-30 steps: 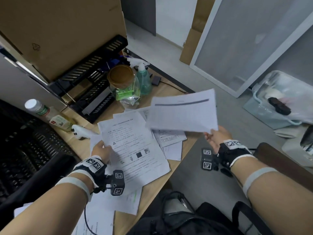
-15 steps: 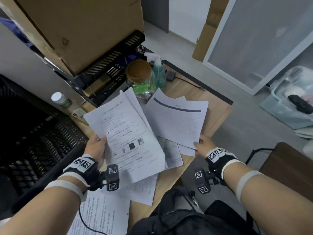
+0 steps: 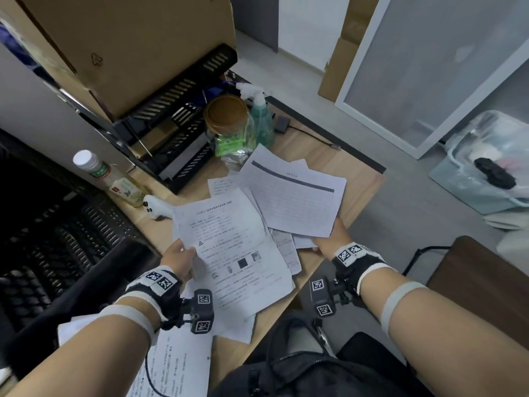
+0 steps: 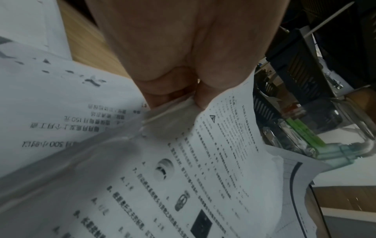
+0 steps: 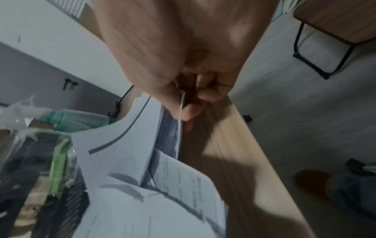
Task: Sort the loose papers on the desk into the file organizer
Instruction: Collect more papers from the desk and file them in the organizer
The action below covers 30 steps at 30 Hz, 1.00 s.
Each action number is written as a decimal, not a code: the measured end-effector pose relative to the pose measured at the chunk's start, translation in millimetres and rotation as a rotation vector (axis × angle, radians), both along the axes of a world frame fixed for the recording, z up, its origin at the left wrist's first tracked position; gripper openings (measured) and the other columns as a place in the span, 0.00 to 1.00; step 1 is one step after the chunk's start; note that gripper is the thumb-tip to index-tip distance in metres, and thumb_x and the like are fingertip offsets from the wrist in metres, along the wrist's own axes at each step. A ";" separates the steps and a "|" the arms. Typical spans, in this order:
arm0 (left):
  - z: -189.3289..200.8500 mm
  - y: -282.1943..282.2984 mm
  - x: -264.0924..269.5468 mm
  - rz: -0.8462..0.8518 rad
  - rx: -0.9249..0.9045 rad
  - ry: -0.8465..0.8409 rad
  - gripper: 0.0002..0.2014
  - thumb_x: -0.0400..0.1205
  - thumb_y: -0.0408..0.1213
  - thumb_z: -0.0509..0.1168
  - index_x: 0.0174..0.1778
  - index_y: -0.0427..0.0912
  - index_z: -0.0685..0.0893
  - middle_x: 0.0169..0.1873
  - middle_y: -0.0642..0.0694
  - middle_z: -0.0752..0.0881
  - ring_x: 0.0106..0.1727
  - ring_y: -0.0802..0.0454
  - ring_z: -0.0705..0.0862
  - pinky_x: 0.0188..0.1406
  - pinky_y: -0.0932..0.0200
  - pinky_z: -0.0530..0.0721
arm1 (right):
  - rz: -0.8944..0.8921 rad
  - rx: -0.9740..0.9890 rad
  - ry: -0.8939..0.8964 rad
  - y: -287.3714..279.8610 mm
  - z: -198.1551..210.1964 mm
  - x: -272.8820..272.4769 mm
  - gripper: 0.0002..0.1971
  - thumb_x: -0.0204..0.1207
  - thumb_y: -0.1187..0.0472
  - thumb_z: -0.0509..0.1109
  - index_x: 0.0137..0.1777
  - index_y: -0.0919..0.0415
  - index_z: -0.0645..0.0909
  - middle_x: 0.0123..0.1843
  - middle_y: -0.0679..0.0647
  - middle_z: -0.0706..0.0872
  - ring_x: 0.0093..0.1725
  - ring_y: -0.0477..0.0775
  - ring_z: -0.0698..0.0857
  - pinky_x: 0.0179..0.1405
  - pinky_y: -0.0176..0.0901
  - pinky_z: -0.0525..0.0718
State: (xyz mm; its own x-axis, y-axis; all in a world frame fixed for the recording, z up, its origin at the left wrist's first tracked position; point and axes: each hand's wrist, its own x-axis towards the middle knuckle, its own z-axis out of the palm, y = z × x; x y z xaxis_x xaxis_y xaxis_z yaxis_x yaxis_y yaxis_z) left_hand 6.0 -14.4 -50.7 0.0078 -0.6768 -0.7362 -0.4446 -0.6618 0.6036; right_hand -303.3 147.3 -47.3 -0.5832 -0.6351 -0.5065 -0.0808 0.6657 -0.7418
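My left hand pinches the left edge of a printed sheet with text and small pictures, held just above the desk; the left wrist view shows thumb and fingers clamped on that printed sheet. My right hand pinches the near corner of a table form with a dark header bar; the right wrist view shows the table form edge-on between thumb and fingers. More loose papers lie under both. The black slotted file organizer stands at the back left of the desk.
A jar with a brown lid, a green spray bottle and a white-capped bottle stand near the organizer. A large cardboard box sits on top of it. A white controller lies on the desk. A black bag is below.
Both hands have lowered their sheets toward the pile on the desk. The right hand's form came in from beyond the desk edge and now overlaps the left hand's sheet.
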 end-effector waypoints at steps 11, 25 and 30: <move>-75.0 -37.5 -8.7 -0.075 -0.040 0.006 0.15 0.72 0.38 0.62 0.41 0.65 0.89 0.52 0.40 0.94 0.51 0.30 0.92 0.55 0.26 0.89 | -0.100 -0.044 0.362 40.8 79.5 -88.3 0.28 0.84 0.66 0.60 0.81 0.46 0.65 0.79 0.49 0.74 0.78 0.57 0.74 0.76 0.49 0.71; -23.9 -15.5 -19.6 -0.071 -0.051 0.054 0.16 0.81 0.34 0.61 0.43 0.61 0.87 0.55 0.42 0.92 0.56 0.35 0.90 0.63 0.33 0.87 | -0.270 0.256 -0.003 39.3 28.4 -69.9 0.11 0.73 0.73 0.68 0.46 0.54 0.80 0.55 0.58 0.86 0.54 0.61 0.87 0.41 0.49 0.92; -6.0 -14.2 -6.5 0.002 -0.067 0.076 0.15 0.84 0.31 0.60 0.49 0.56 0.88 0.56 0.41 0.92 0.58 0.36 0.90 0.66 0.36 0.86 | -0.345 -0.144 -0.293 10.7 23.3 -43.0 0.25 0.79 0.80 0.59 0.73 0.59 0.74 0.70 0.65 0.80 0.66 0.70 0.82 0.56 0.60 0.88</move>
State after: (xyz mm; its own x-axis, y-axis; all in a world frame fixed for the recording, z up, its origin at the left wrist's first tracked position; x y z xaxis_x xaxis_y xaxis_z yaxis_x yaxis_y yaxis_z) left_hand -0.4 -28.6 -56.7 -0.0451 -0.7245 -0.6878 -0.3948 -0.6195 0.6785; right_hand -346.3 157.9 -23.9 -0.6181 -0.5057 -0.6018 0.3530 0.5055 -0.7873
